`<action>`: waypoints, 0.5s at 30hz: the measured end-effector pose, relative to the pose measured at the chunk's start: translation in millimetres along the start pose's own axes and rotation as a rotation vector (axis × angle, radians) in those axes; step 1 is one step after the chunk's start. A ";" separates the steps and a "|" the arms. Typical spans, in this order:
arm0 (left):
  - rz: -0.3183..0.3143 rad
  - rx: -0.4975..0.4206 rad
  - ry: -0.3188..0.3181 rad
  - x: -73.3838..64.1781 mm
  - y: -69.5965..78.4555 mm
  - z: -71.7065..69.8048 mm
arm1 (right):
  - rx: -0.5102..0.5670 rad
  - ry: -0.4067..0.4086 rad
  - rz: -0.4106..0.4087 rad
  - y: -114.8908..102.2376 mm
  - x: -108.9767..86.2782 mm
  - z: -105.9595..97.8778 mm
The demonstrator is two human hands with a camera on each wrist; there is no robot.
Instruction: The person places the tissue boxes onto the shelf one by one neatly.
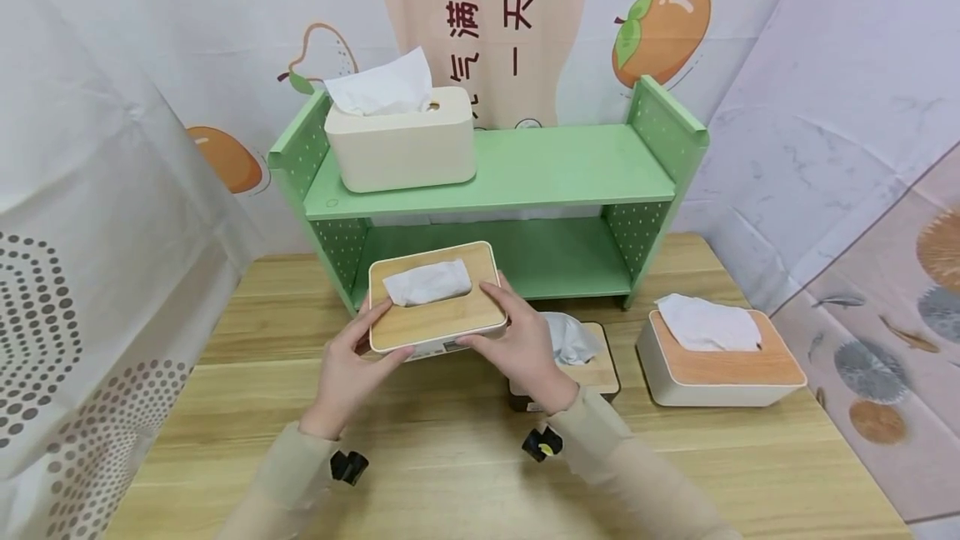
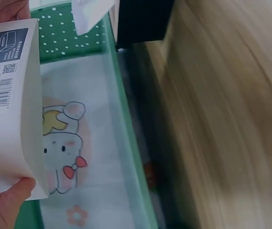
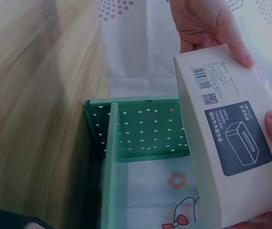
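Both hands grip a white tissue box point(image 1: 450, 319) with a light bamboo lid, a white tissue lying over its slot. It is raised in front of the green shelf's lower level, lid tilted toward the head camera. My left hand point(image 1: 348, 369) holds the left end, thumb along the near lower edge. On the right end, my right hand point(image 1: 525, 344) has its thumb at the near side and fingers on the far edge. In the right wrist view a printed label point(image 3: 238, 138) and barcode show on the box point(image 3: 197, 157).
On the green two-level shelf point(image 1: 570, 165), a cream tissue box point(image 1: 405, 157) stands at the upper left. A dark-based tissue box with a wooden lid point(image 1: 600, 377) sits on the table point(image 1: 247, 407), partly behind my right hand. Further right is a white tissue box with an orange-brown lid point(image 1: 727, 369).
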State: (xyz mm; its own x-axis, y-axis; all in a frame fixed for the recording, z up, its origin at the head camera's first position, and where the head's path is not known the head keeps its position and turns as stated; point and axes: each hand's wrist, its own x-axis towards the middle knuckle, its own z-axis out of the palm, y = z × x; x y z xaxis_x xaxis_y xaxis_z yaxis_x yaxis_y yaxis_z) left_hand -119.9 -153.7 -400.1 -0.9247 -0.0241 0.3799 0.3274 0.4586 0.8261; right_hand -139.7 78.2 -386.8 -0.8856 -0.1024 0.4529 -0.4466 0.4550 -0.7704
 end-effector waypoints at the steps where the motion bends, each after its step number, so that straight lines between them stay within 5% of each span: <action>1: 0.014 0.002 0.007 0.6 1.9 0.3 | 0.001 0.005 -0.001 -1.0 0.4 -1.8; 15: 0.253 -0.069 0.057 18.7 26.7 12.5 | -0.043 0.144 -0.109 -9.9 10.1 -31.2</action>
State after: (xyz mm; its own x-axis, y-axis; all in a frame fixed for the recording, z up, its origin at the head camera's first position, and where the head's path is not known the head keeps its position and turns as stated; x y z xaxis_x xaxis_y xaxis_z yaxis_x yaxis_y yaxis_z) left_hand -130.9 -130.8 -376.2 -0.8001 0.0331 0.5989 0.5610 0.3949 0.7276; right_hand -140.2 100.2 -360.6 -0.8035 -0.0270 0.5947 -0.5306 0.4854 -0.6949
